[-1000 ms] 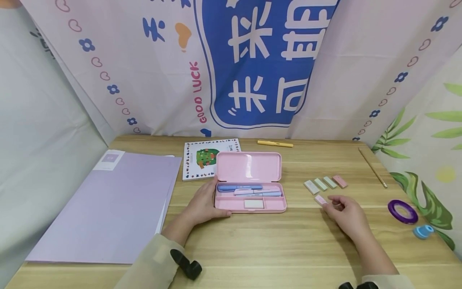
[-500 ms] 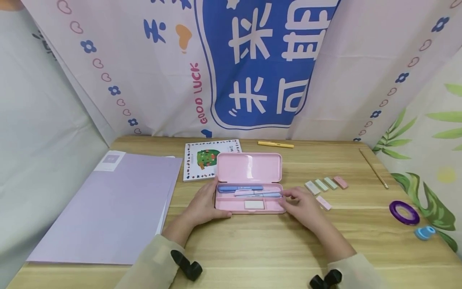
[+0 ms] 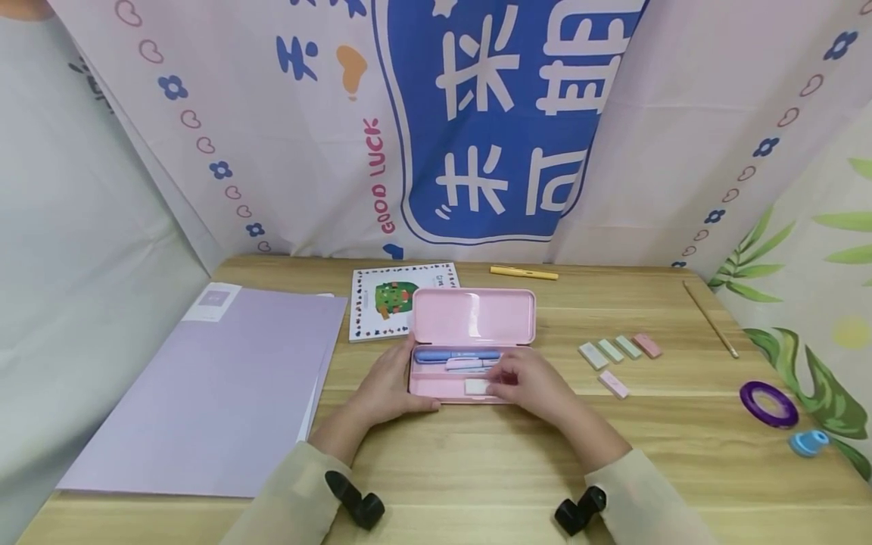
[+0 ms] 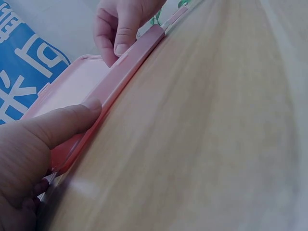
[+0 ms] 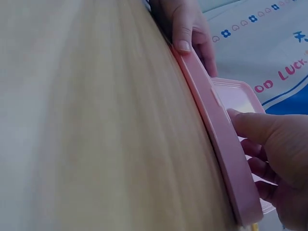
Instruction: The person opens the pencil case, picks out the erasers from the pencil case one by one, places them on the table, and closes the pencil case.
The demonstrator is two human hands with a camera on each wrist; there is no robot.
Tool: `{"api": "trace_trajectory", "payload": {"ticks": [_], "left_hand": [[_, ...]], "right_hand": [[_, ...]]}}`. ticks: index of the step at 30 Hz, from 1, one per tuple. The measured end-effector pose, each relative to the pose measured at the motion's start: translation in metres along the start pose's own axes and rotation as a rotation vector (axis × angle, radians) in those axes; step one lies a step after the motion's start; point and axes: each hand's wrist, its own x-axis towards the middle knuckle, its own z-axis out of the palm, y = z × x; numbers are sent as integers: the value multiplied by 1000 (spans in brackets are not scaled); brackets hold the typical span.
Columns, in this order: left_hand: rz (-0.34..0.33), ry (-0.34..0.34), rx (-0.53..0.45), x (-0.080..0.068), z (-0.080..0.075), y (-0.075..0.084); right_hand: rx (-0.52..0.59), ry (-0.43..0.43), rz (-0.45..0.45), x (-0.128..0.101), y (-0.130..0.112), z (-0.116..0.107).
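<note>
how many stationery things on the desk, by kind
Pencil case: 1
Pens, in the case and at the back: at least 3, hand hides part
Eraser blocks: 6
Folder: 1
Booklet: 1
Pencil: 1
Tape roll: 1
Sharpener: 1
Total: at least 15

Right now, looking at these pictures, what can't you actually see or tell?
- Head view: the right hand covers the right end of the pink pencil case, hiding the pens' ends and its own fingertips.
- Both wrist views: the case's front wall hides everything inside.
- Left wrist view: the left hand is cut off by the frame's edge.
- Head view: the booklet's print is too small to read.
</note>
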Motion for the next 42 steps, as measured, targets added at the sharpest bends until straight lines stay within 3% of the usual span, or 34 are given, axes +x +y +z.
{"api": "trace_trajectory", "payload": {"ticks": [7,11,16,21,42], "left_hand": [[4,3,-1,0,0,-1],[6,7,-6,1,1,-1],[2,8,-8,1,0,-2],[4,7,-13,0,0,-1],[17,13,-16,0,1,-2]], "right_hand": [[-201,-100,-100,12,-8,-8],[-236,-147,-127,17,-12,-13],[-203,-221,-106,23,-13,-17],[-142,-282,-30,27,-14,-19],[-11,-304,-7,26,-11,-18]]}}
